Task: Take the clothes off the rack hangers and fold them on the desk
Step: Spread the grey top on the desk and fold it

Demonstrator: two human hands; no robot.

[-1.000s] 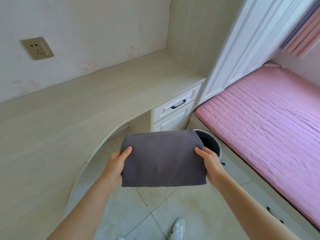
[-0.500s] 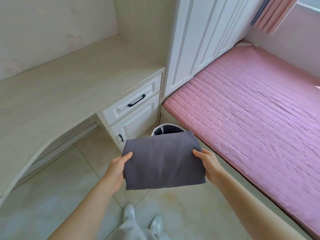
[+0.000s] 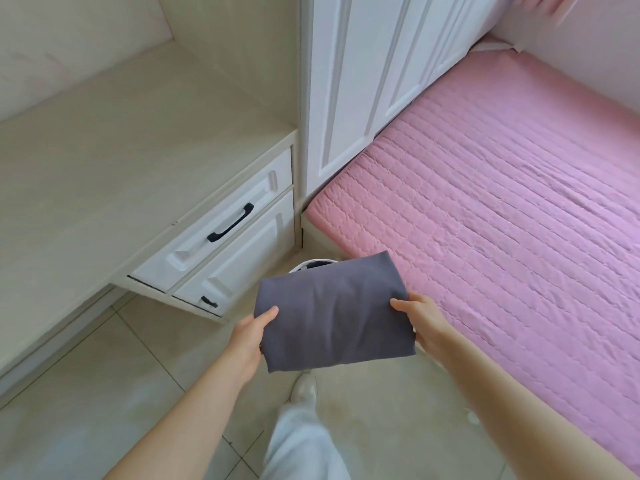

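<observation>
- The left hand [image 3: 250, 336] grips the left edge of a folded dark grey garment [image 3: 334, 315], thumb lying on top and the fingers hidden beneath the cloth.
- The right hand [image 3: 420, 318] grips the opposite edge the same way, thumb on top, fingers tucked under.
- The garment is a neat, roughly rectangular bundle, held flat in the air between both hands, above the floor and clear of the desk.
- Just behind the garment's far edge, the pale rim of a round bin [image 3: 317, 264] peeks out; most of it is hidden by the cloth.
- Below the hands, one leg in light trousers and a white shoe [image 3: 304, 389] stand on the beige floor tiles [image 3: 114, 393].
- To the left is the pale wood-look desk [image 3: 104, 174], with two white drawers [image 3: 221, 233] with black handles under its right end.
- To the right lies a pink quilted mattress [image 3: 502, 209], with white wardrobe doors [image 3: 367, 74] rising behind it.
</observation>
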